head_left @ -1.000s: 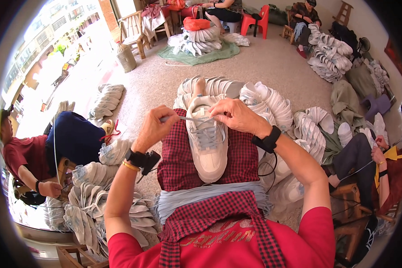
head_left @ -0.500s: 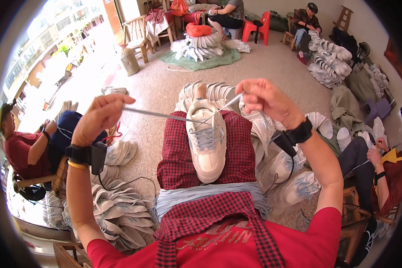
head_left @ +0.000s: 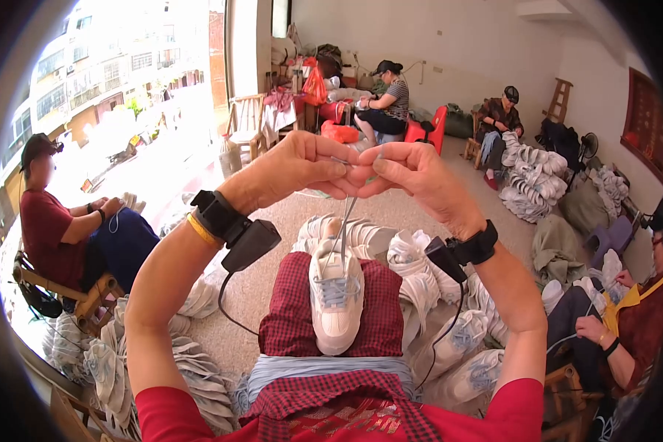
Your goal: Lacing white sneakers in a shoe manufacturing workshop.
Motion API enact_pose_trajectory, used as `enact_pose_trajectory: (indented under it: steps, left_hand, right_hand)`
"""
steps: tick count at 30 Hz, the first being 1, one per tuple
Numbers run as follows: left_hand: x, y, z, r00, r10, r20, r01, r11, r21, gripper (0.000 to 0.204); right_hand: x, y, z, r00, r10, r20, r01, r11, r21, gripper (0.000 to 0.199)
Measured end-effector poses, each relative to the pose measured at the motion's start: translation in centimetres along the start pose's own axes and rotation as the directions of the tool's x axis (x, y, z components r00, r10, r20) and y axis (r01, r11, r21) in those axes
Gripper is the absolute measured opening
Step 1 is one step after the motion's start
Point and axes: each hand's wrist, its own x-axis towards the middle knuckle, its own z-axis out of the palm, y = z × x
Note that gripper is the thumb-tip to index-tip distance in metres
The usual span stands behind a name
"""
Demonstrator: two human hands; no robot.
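"Left hand (head_left: 295, 171) and right hand (head_left: 423, 177) have swung together above the white shoe (head_left: 337, 322)."
"Holding anything?"
"Yes, both pinch the pale lace (head_left: 343, 241) rising from it; the shoe rests on the checked cloth (head_left: 291, 309) below."

"Where does the one view look from?"
"The wearer's head: the left camera of a pair, above the white shoe (head_left: 337, 324) and on its toe side."
"Facing?"
"Ahead and down, over the shoe to the back wall (head_left: 486, 48) far beyond."
"How near?"
"Close to the shoe, though the fisheye reaches the buildings (head_left: 107, 77) outside, well beyond it and left."
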Motion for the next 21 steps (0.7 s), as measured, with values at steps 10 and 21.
enact_pose_trajectory:
  steps: [10,21]
  left_hand:
    - [0.7,0.0,0.2,0.973,0.079,-0.218,-0.007,0.949,0.315,0.026]
    - [0.0,0.1,-4.3,0.999,0.000,0.041,-0.008,0.984,0.180,0.043]
  right_hand:
    - [1.7,0.4,1.2,0.931,-0.250,-0.265,0.089,0.862,-0.499,0.020]
    - [1.4,0.5,-0.9,0.943,-0.173,-0.285,0.011,0.872,-0.490,0.024]
